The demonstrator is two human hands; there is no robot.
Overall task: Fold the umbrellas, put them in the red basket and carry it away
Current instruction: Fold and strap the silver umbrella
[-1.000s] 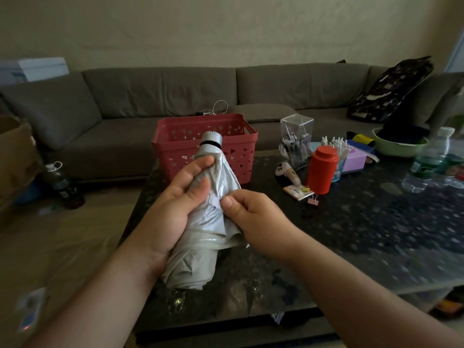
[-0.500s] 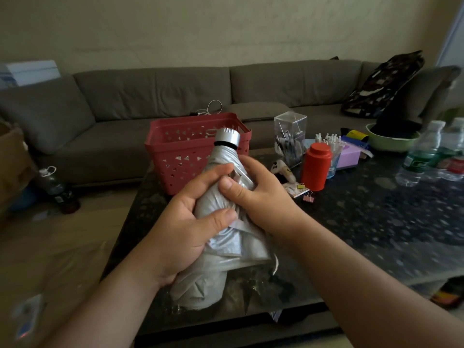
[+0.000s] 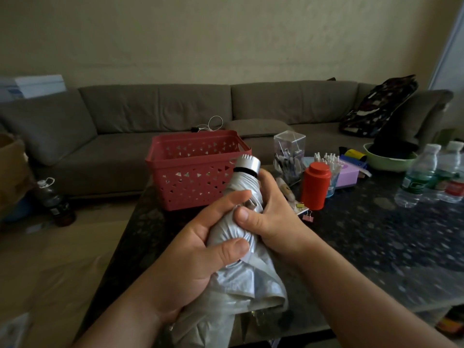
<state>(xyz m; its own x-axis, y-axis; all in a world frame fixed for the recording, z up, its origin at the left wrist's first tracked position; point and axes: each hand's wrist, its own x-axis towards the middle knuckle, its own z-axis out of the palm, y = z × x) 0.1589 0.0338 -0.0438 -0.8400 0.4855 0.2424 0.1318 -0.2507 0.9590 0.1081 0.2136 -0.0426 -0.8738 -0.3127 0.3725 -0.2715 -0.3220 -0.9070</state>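
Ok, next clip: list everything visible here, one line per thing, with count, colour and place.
umbrella: one, silver, folded, held over the near table edge
red basket: one, on the table's far left corner
table: one, dark speckled top
sofa: one, grey-brown, behind the table
red canister: one, upright, right of the basket
clear box: one, transparent, behind the canister
green bowl: one, far right of the table
water bottles: at least two, clear, right edge
dark bottle: one, on the floor at left
patterned bag: one, dark, on the sofa's right end
left hand: grips the umbrella's canopy
right hand: grips the umbrella nearer its cap
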